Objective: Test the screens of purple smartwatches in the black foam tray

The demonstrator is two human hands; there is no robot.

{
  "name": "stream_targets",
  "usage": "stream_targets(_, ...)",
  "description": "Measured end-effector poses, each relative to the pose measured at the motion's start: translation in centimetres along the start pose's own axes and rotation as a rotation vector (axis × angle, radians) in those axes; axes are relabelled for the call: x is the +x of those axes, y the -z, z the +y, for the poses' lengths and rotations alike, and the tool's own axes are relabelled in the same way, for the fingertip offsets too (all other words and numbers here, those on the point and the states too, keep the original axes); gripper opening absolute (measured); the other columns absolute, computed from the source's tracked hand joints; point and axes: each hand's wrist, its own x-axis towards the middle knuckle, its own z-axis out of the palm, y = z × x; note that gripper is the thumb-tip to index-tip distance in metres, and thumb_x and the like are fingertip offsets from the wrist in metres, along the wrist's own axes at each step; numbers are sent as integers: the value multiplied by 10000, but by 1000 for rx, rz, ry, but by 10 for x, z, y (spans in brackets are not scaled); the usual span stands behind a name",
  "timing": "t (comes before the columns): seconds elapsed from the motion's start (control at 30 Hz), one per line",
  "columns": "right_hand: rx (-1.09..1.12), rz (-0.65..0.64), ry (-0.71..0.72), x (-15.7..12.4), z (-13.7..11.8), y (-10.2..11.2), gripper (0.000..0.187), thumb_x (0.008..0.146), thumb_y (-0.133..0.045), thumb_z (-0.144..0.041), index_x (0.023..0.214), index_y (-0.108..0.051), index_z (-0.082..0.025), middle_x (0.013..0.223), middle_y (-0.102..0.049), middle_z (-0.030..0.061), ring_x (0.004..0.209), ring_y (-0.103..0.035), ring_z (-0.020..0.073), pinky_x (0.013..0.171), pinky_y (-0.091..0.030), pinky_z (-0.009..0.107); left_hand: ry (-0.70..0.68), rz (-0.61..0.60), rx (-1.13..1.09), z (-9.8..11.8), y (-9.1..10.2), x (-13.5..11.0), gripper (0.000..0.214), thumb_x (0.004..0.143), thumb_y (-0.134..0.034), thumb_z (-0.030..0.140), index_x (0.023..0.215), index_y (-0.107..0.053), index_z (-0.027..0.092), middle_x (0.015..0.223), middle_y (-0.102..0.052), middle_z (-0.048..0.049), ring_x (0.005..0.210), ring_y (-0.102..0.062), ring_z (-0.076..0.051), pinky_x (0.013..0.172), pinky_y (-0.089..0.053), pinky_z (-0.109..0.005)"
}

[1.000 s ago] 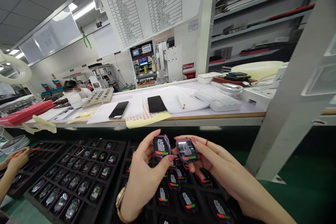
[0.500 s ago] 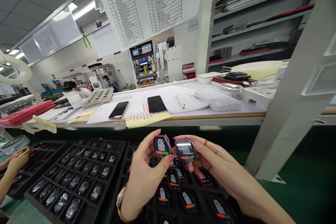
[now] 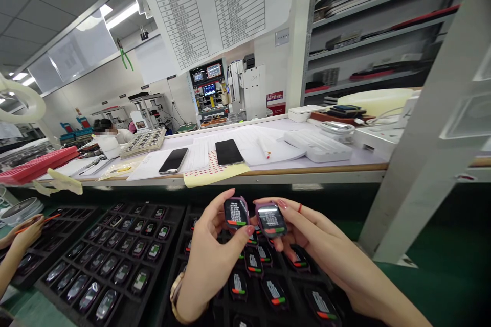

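My left hand [image 3: 215, 250] pinches a purple-framed smartwatch [image 3: 236, 212] between thumb and fingers, its lit screen showing white text above a red and green bar. Beside it, a second smartwatch [image 3: 270, 219] with a similar lit screen is gripped by my right hand [image 3: 307, 232]. The two watches are close together, facing me. Below them lies a black tray [image 3: 286, 294] whose compartments hold several more watches with lit screens, such as the watch [image 3: 274, 291] under my right hand. Parts of that tray are hidden behind my hands and wrists.
Left of my tray is another black tray [image 3: 132, 309] of several watches. Another person's hand [image 3: 28, 235] holds an orange tool at far left. Two phones, one a black phone [image 3: 229, 152], lie on the bench behind. A slanted metal post [image 3: 418, 127] stands at right.
Both hands and both watches stay practically where they were. At far left, the other person's hand and orange tool have shifted slightly.
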Motion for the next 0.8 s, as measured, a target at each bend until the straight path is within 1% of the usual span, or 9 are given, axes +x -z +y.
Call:
stream_targets(0.07, 2, 5, -5, 0, -1, 0, 679, 875, -682, -701, 1280, -655, -156, 762, -654, 65, 600, -589, 176, 428, -418, 212, 7, 4, -2, 0, 0, 0, 566, 814, -771, 300, 1346, -585, 247, 1352, -642, -49, 1254, -608, -216, 1022, -534, -290)
stream_targets(0.17, 17, 10, -3, 0, -2, 0, 646, 891, -682, -678, 1284, -655, -166, 926, -695, 101, 613, -591, 163, 457, -449, 221, 11, 3, -5, 0, 0, -1, 568, 812, -775, 301, 1345, -585, 256, 1355, -640, -41, 1262, -603, -208, 1029, -530, -283)
stream_targets(0.27, 10, 11, -2, -1, -2, 0, 646, 894, -675, -676, 1292, -655, -168, 998, -701, 121, 618, -595, 167, 465, -462, 236, 5, 6, -3, -1, 1, -1, 570, 813, -777, 311, 1347, -585, 256, 1365, -634, -41, 1274, -595, -209, 1026, -531, -279)
stream_targets(0.43, -7, 23, 13, -1, 0, 0, 649, 896, -665, -681, 1291, -655, -165, 975, -701, 120, 624, -605, 178, 458, -460, 239, 3, 1, -6, -1, 2, -1, 574, 815, -782, 321, 1350, -583, 265, 1366, -634, -37, 1272, -599, -207, 995, -544, -264)
stream_targets(0.63, 24, -12, 15, -1, 0, 1, 612, 910, -670, -667, 1273, -659, -175, 980, -699, 108, 609, -600, 160, 445, -436, 219, 0, 3, -15, -1, 0, -2, 559, 810, -781, 302, 1336, -593, 267, 1367, -635, -28, 1278, -593, -199, 1014, -537, -257)
stream_targets(0.8, 12, -14, 17, -3, -4, -1, 636, 892, -675, -689, 1253, -677, -166, 852, -688, 90, 611, -597, 174, 460, -452, 229, -9, 12, 8, -1, 0, -2, 567, 819, -771, 310, 1352, -583, 260, 1366, -636, -39, 1286, -587, -213, 982, -551, -264)
